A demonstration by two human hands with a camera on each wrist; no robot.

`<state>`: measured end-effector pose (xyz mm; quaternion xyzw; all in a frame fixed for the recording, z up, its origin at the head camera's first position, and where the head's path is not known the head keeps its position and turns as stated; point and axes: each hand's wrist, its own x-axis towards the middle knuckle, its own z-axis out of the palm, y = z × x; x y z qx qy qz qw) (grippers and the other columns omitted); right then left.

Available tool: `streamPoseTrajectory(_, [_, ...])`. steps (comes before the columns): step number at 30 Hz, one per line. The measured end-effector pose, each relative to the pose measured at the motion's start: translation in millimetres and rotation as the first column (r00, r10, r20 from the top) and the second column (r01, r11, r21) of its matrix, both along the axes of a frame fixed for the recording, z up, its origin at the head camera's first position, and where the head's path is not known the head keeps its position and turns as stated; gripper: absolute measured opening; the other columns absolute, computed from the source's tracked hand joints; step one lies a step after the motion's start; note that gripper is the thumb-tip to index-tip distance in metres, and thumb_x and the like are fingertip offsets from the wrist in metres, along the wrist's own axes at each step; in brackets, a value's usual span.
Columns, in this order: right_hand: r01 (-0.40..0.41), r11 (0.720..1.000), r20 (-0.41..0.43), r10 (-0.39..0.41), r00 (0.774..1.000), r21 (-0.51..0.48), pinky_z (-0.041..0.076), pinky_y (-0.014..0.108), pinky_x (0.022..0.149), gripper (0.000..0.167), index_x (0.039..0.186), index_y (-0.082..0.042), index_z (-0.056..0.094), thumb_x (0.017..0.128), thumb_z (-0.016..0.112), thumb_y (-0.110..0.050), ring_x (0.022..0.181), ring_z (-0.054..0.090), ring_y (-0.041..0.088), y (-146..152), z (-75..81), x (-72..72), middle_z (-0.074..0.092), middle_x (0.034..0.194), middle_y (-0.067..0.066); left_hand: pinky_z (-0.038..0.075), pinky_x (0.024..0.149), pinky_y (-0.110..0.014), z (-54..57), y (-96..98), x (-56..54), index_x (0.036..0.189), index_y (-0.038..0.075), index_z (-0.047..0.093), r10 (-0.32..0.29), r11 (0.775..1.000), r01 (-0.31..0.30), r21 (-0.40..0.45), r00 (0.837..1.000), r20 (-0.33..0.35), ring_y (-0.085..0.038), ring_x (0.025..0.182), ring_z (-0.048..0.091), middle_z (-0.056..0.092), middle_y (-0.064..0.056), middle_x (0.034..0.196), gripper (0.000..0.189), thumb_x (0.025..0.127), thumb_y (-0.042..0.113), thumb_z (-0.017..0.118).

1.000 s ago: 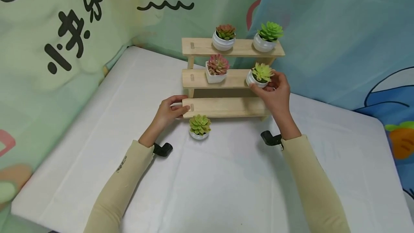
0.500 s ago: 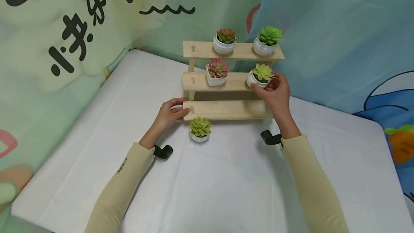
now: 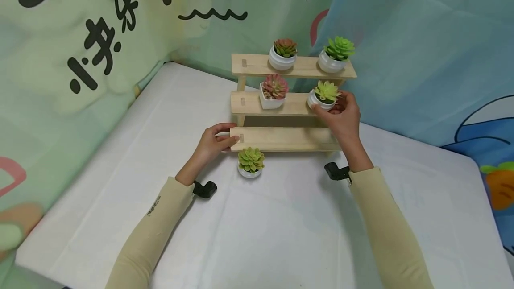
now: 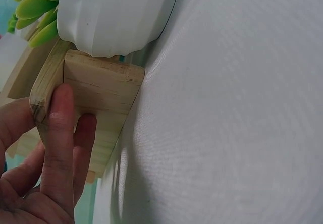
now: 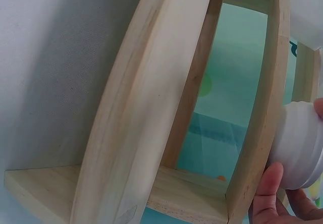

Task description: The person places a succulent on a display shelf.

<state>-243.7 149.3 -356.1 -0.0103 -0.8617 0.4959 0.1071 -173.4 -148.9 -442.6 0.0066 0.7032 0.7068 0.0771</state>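
Observation:
A three-tier wooden plant stand [image 3: 287,139] stands on the white-covered table. My left hand [image 3: 215,142] grips the left end of its lowest shelf; in the left wrist view the fingers [image 4: 60,133] lie along the board's end and underside. On the right of the middle shelf, my right hand [image 3: 343,117] holds a yellow-green succulent [image 3: 326,92] by its round white pot [image 5: 299,146], which is right at the shelf's front edge. A green succulent [image 3: 251,162] in a white pot sits on the table, before the lowest shelf's left end.
A pink succulent [image 3: 275,90] in a square white pot sits left of centre on the middle shelf. The top shelf bears a reddish succulent [image 3: 283,56] and a bright green succulent [image 3: 336,55]. Printed cloth [image 3: 421,48] hangs behind the table [image 3: 265,235].
The head view has shifted a little, so the stand and plants appear slightly lower and farther right. Both hands keep their hold, with little visible movement.

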Motion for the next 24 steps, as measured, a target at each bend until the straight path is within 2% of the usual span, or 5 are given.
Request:
streamPoseTrajectory(3, [-0.006,1.000,-0.002,0.006,1.000,0.014,0.041,0.014,0.075,0.065,0.135,0.004,0.045,0.083,0.077,-0.018,0.083,0.047,0.000,0.8,0.6,1.0,0.048,0.104,-0.007,0.054,0.064,-0.019,0.5,0.6,0.4,0.135,-0.007,0.051,-0.006,1.000,0.006,-0.008,1.000,0.002,-0.004,0.082,0.064,0.058,-0.028,0.128,0.045,0.093,0.003,0.064])
streamPoseTrajectory(6, [-0.007,0.999,0.009,0.006,1.000,0.041,0.041,0.014,0.074,0.066,0.135,0.004,0.044,0.083,0.076,-0.020,0.083,0.046,0.001,1.9,2.5,1.7,0.048,0.105,-0.005,0.054,0.063,-0.019,0.2,0.9,-0.5,0.135,-0.007,0.051,-0.009,1.000,0.009,-0.009,1.000,0.002,-0.003,0.080,0.064,0.058,-0.028,0.128,0.044,0.093,0.003,0.063])
streamPoseTrajectory(13, [-0.015,0.998,0.034,0.012,0.999,0.064,0.040,0.015,0.075,0.067,0.136,0.003,0.043,0.084,0.075,-0.024,0.084,0.045,0.003,1.9,7.1,3.2,0.051,0.117,0.009,0.053,0.063,-0.018,1.3,0.6,-0.2,0.134,-0.008,0.051,-0.012,1.000,0.011,-0.019,1.000,-0.016,-0.004,0.077,0.064,0.059,-0.029,0.125,0.044,0.093,0.002,0.064])
streamPoseTrajectory(19, [-0.024,0.998,0.030,0.022,0.999,0.058,0.040,0.015,0.074,0.068,0.138,0.003,0.042,0.084,0.075,-0.023,0.084,0.045,0.002,2.6,4.9,3.9,0.050,0.114,0.003,0.053,0.063,-0.017,0.0,-0.3,0.2,0.134,-0.008,0.051,-0.014,1.000,0.014,-0.018,1.000,-0.017,-0.008,0.081,0.066,0.059,-0.029,0.126,0.044,0.093,0.003,0.064])
streamPoseTrajectory(24, [-0.029,0.999,0.012,0.029,1.000,0.014,0.041,0.015,0.076,0.071,0.141,0.001,0.039,0.083,0.076,-0.020,0.086,0.046,0.001,1.2,3.6,6.6,0.048,0.117,0.004,0.053,0.063,-0.017,-1.6,0.3,1.3,0.134,-0.009,0.050,-0.012,1.000,0.012,-0.013,1.000,-0.014,-0.004,0.080,0.065,0.058,-0.029,0.127,0.045,0.093,0.002,0.064])
